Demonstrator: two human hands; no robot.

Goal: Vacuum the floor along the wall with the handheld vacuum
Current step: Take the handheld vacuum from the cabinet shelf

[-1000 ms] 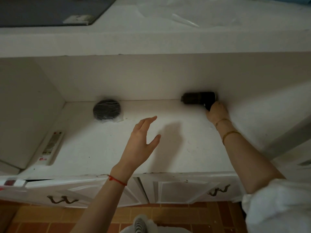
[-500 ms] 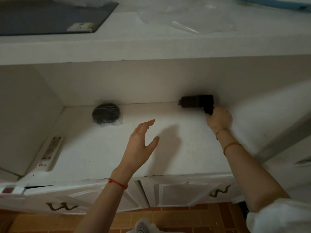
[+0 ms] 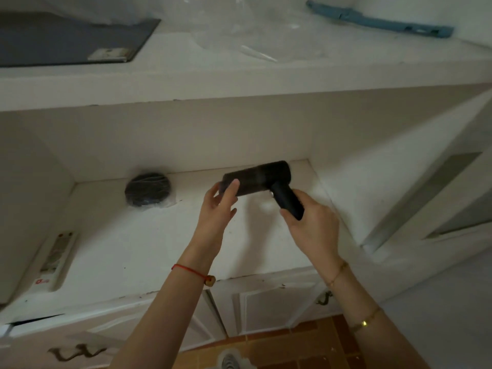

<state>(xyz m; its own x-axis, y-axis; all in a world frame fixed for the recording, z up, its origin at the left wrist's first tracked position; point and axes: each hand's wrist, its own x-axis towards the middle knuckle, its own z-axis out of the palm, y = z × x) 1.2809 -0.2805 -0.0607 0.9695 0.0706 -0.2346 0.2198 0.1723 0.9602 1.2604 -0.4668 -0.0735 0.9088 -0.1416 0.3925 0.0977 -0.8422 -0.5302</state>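
1. White shelving fills most of the frame: a lower shelf (image 3: 127,251) recessed under a thick upper ledge (image 3: 239,83), with cabinet doors (image 3: 269,302) below it and orange floor tiles (image 3: 292,347) at the bottom edge.
2. At centre frame the black handheld vacuum (image 3: 259,179) is held above the lower shelf, its barrel lying roughly level and its handle angling down toward the lower right.
3. Just right of centre, the right hand (image 3: 312,225) has its grip clenched around the vacuum's handle; thin gold bracelets show on that forearm.
4. Just left of centre, the left hand (image 3: 217,211) grasps the left end of the barrel, fingers wrapped over it; a red string bracelet (image 3: 190,270) sits on the wrist.
5. Left of the vacuum, near the back wall of the shelf, lies a dark round object in clear plastic wrap (image 3: 147,189), well apart from the hands.
6. At the left edge a white remote control (image 3: 57,258) lies flat on the shelf.
7. On the upper ledge, a dark flat panel (image 3: 69,38) lies at upper left, crumpled clear plastic (image 3: 239,35) at top centre, and a long blue strip (image 3: 378,21) at upper right.
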